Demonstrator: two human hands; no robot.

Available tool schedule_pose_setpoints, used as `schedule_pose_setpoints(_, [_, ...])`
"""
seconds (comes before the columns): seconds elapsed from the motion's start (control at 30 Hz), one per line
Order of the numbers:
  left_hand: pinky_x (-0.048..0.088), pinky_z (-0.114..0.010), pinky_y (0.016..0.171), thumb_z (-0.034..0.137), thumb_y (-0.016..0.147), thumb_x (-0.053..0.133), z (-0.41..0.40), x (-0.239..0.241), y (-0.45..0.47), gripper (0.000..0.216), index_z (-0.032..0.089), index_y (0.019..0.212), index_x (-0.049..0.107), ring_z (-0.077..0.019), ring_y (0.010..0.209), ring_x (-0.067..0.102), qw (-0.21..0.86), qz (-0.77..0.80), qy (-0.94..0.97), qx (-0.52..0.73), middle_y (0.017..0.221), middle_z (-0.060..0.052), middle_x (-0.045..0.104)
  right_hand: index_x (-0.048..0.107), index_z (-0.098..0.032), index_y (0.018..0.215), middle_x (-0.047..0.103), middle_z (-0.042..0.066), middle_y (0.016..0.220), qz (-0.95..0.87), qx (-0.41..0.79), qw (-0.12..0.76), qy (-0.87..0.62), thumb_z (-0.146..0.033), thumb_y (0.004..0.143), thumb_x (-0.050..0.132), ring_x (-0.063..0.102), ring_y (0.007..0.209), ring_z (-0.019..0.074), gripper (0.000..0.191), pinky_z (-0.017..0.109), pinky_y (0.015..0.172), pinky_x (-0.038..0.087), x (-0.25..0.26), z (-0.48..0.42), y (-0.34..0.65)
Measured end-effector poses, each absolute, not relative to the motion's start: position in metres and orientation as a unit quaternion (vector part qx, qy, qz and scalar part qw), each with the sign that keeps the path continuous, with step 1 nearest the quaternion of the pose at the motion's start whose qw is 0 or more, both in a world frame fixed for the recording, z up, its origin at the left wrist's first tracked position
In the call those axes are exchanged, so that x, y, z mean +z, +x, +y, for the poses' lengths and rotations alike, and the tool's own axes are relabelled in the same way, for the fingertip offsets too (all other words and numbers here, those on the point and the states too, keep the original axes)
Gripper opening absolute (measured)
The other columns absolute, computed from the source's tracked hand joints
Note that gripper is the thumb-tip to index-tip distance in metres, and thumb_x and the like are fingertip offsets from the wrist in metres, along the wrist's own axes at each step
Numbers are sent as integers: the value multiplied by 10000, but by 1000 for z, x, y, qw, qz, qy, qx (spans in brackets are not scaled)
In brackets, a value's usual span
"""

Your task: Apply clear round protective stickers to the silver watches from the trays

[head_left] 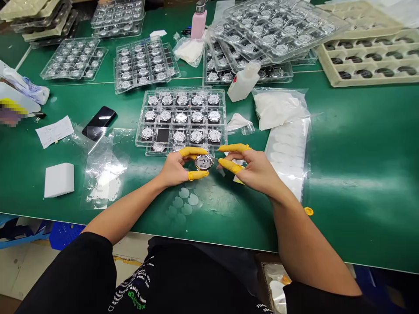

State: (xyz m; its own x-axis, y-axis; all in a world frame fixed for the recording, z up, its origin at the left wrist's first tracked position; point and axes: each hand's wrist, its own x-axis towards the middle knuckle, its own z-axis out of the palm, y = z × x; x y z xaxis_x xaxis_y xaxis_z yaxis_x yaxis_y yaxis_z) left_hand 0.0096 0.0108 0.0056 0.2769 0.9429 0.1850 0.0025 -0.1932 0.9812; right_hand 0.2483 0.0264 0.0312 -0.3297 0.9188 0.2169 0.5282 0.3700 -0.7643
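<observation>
My left hand (175, 169) grips a round silver watch case (204, 162) by its edges, between the thumb and fingers. Its metal back, with printed marks, faces up. Just right of the watch case is my right hand (257, 168), with index finger and thumb apart; no held object can be made out there. Yellow finger cots cover fingertips on both hands. Beyond them, a clear plastic tray (139, 142) holds several similar watch cases back up, and one front-row pocket (163, 135) shows only its black bottom. Another tray lies partly hidden beneath.
White pads in a plastic bag (288, 152) lie right of my hands. A white bottle (245, 81) stands behind the tray, near stacked watch trays (278, 28). Left are a phone (99, 122), a white foam block (59, 180) and clear bags (104, 174). Round clear films (185, 201) lie in front.
</observation>
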Motion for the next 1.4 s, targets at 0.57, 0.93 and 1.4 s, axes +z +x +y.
schedule_pose_setpoints(0.57, [605,-397,1004,292,633,917,13,8,6,578,178,1172,742,-215,1015,739,517,411,622,421,1153,-103,773,749,-261,778,772,45,976,-831,250,257,-426,-278,914,622,693,849,233,187,420,798,531,30,31,249])
schedule_pose_setpoints(0.93, [614,-348,851,206,563,935,17,7,9,653,141,1180,733,-148,784,701,565,498,526,395,889,-46,754,712,-284,782,718,65,1143,-721,321,481,-383,-459,814,784,651,967,259,193,471,825,548,44,17,240])
schedule_pose_setpoints(1.4, [621,-323,867,162,606,883,16,1,10,645,148,1232,726,-165,845,740,584,468,549,373,967,-75,784,773,-237,758,771,39,873,-453,568,426,-540,-466,526,955,685,857,209,374,378,841,568,25,8,201])
